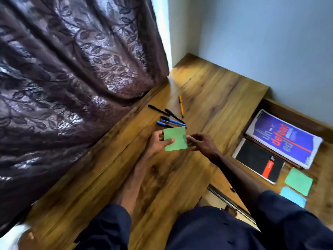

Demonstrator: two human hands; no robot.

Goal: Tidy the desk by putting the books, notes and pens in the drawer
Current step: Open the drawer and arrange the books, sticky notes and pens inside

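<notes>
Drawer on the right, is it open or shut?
Open. The drawer is pulled out, and a purple book, a black notebook, a green note and a blue note lie exposed inside it.

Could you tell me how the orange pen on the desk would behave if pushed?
The orange pen looks slim and round, so it may roll if nudged sideways on the smooth wooden desk. It seems rigid and light, so probably easy to pinch up.
</notes>
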